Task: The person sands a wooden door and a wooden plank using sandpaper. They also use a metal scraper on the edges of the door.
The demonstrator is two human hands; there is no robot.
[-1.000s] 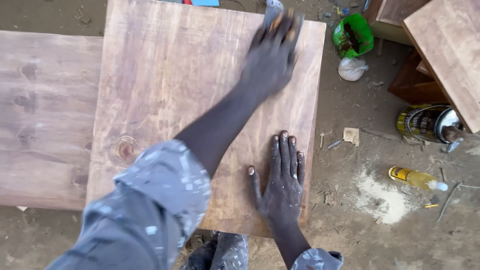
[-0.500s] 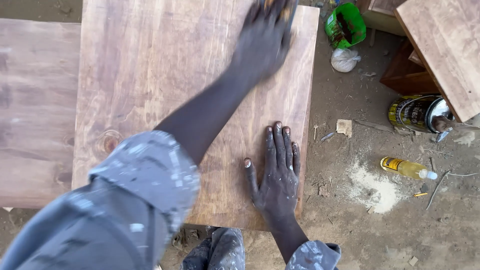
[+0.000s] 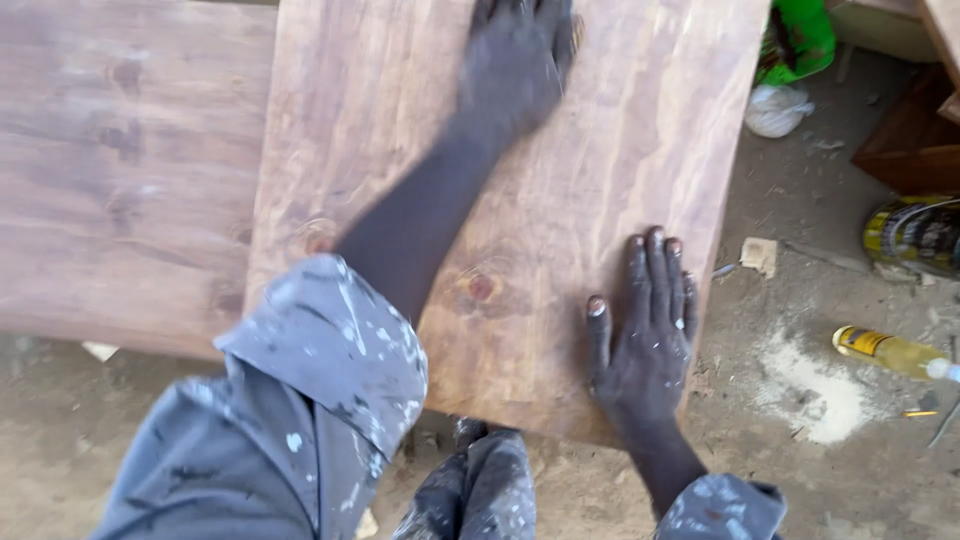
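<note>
Head view: yellow bottle (image 3: 893, 352) lies right of right hand (image 3: 645, 340).

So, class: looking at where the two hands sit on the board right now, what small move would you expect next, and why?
Probably a stroke of the left hand back toward the body. It is stretched to the far edge of the stained wooden board, motion-blurred, while the right hand lies flat, fingers spread, near the board's near right corner, apparently steadying it.
</note>
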